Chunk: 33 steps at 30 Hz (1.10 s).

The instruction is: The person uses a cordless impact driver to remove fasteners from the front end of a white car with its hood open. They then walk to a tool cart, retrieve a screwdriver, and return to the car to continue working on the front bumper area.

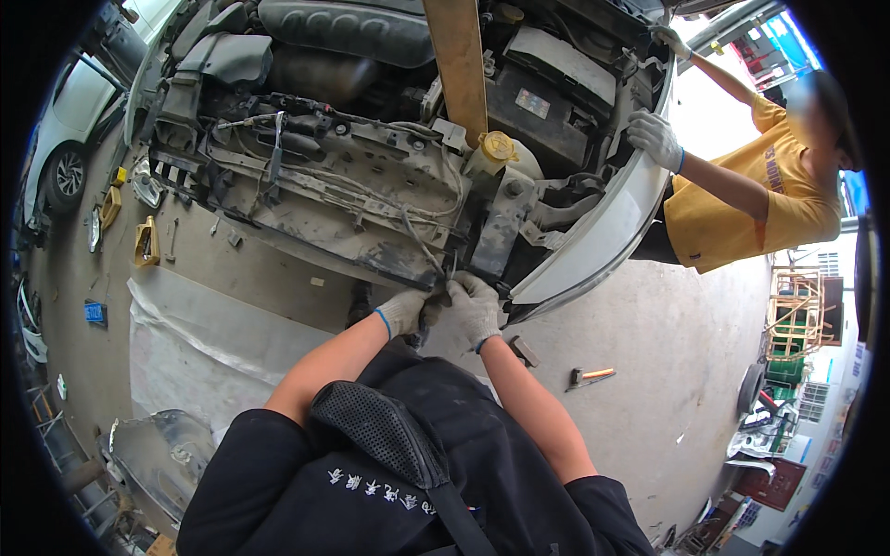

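White-gloved left hand (pixel 400 312) and right hand (pixel 475 308) were both clenched on a small dark part (pixel 443 283) at the lower front edge of the stripped car front (pixel 371 199), just under the yellow cap (pixel 498 145). Part looked stiff & grimy, prob. light, best gripped close to the frame. Co-worker's gloved hand (pixel 654 139) rested on the white bumper (pixel 603 236) at right.

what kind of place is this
Most likely a car repair workshop. A car stands with its front bumper off and engine bay open, both gloved hands, left and right, work at its front frame, and oil jugs and a detached body panel lie on the concrete floor.
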{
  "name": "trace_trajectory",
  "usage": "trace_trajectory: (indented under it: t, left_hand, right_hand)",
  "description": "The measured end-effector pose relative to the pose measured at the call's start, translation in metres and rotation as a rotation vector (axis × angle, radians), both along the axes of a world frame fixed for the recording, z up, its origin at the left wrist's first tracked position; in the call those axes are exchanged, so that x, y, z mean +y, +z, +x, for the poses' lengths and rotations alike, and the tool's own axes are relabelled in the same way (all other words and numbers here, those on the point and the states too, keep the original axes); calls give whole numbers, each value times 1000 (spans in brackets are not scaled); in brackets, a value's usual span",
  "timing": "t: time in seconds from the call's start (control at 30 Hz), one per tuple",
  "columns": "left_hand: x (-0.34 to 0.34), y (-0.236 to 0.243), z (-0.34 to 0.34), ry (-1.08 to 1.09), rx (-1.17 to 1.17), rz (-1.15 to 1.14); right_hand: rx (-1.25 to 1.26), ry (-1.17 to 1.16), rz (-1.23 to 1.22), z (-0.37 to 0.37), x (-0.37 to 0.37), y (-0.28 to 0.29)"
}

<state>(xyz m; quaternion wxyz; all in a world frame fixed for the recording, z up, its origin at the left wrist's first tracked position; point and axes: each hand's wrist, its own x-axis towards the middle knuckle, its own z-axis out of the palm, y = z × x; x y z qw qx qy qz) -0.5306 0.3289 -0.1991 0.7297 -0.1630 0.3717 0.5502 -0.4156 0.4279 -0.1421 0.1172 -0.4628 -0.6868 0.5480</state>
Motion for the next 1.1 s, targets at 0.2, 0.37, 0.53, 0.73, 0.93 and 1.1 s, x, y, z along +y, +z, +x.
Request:
trace_trajectory:
  t: [0.2,0.37,0.53,0.73,0.93,1.1]
  left_hand:
    - [-2,-18,-4,-116,219,-63]
    - [-11,-24,-13,-128,174,0]
    - [-4,16,-9,-139,304,41]
    - [-8,-8,5,45,212,9]
    - [-8,27,4,-22,362,-44]
    - [-13,8,13,-6,412,-75]
  right_hand:
    - [-30,0,-18,-1,-3,5]
    - [-55,-20,-76,-6,-4,19]
    - [-105,11,5,-9,1,25]
    - [-138,62,156,-5,-2,4]
    - [-64,12,36,-5,-2,3]
    - [-209,170,53,2,-2,5]
